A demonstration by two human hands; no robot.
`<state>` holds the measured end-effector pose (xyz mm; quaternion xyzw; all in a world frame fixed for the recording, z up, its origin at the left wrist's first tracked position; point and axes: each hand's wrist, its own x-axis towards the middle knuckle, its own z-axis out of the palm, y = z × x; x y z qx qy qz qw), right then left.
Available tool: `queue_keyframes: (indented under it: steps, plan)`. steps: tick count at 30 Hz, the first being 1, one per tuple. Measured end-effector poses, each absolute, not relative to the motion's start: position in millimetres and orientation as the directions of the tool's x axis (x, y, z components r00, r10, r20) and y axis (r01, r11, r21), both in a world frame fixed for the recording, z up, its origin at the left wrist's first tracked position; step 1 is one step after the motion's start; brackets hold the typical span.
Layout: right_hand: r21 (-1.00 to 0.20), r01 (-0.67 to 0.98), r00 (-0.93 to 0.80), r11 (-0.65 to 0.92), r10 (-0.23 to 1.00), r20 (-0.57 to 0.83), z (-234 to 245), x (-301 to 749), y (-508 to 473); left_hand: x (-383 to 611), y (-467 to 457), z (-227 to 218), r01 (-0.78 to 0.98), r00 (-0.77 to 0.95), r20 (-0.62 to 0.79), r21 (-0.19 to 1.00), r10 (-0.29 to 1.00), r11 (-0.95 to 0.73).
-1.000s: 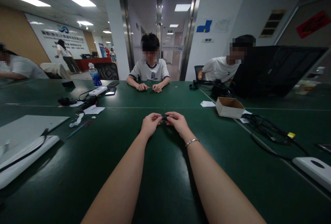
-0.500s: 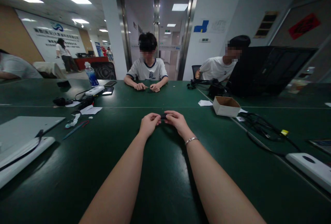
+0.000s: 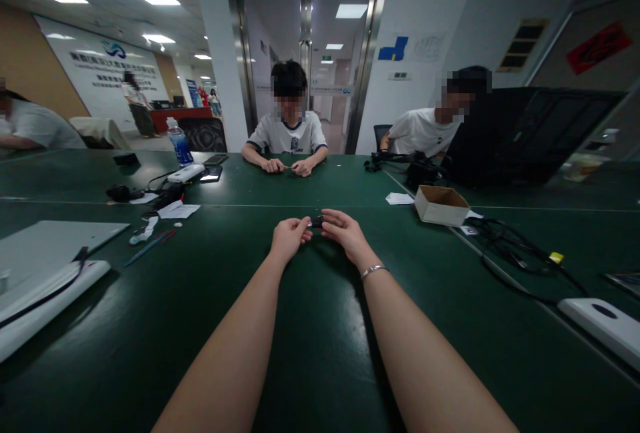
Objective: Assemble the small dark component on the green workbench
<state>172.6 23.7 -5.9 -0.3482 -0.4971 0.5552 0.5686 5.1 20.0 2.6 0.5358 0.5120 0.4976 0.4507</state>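
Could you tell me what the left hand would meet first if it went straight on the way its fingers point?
The left hand would first meet the small dark object it pinches, with the right hand just beyond, though depth is hard to judge.

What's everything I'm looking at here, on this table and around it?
table: one, dark green, fills the foreground
small object: one, black, pinched between both hands
cardboard box: one, tan, open, right of the hands
cables: a tangle, black, on the table at right
screen: one, black, behind the box
water bottle: one, clear with blue label, left rear
paper slip: one, white, left of centre
white device: one, near left edge
person opposite: one, white shirt, hands on table
person at right: one, white shirt, behind the screen
bracelet: one, silver, right wrist
left hand: one, holding the object
right hand: one, holding the object
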Motion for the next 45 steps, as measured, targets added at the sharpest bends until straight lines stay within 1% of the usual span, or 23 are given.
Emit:
queue_keyframes:
  steps: [10,17,20,23,28,32,34,38,40,45]
  plan:
    - [-0.950,-0.269,-0.122,0.160,0.972,0.199,-7.1,170.5,24.1,2.6,25.7,-5.1,0.167,-0.018,0.090,0.982,0.996,-0.085]
    - [-0.953,-0.257,-0.138,0.159,0.970,0.199,-6.1,170.7,22.8,1.7,25.4,-5.4,0.325,-0.031,0.128,0.939,0.991,-0.111]
    - [-0.953,-0.269,-0.145,0.139,0.972,0.183,-4.5,170.9,21.6,1.9,23.6,-3.0,0.352,-0.036,0.121,0.931,0.992,-0.101]
    - [-0.951,-0.288,-0.157,0.115,0.974,0.166,-3.8,171.0,21.1,2.2,22.1,-0.9,0.358,-0.032,0.110,0.929,0.993,-0.092]
    - [-0.932,-0.339,-0.154,0.126,0.970,0.187,-3.3,169.7,20.4,2.3,21.9,-0.4,0.359,-0.032,0.095,0.930,0.995,-0.077]
    - [-0.939,-0.329,-0.155,0.104,0.975,0.162,-2.3,169.1,20.2,2.0,22.3,-1.6,0.360,-0.040,0.093,0.930,0.995,-0.072]
    - [-0.944,-0.320,-0.152,0.083,0.979,0.137,-2.0,169.2,20.7,2.3,21.9,-2.2,0.359,-0.036,0.104,0.929,0.994,-0.084]
    - [-0.950,-0.305,-0.123,0.072,0.986,0.114,-2.7,169.3,22.7,4.1,19.7,-3.1,0.393,-0.033,0.175,0.908,0.984,-0.148]
    - [-0.951,-0.297,-0.110,0.081,0.987,0.119,-3.5,169.3,24.0,5.4,19.1,-3.6,0.369,-0.040,0.183,0.916,0.982,-0.155]
    - [-0.945,-0.313,-0.085,0.095,0.988,0.128,-5.5,169.3,26.0,7.9,20.8,-5.0,0.232,-0.009,0.116,0.966,0.993,-0.111]
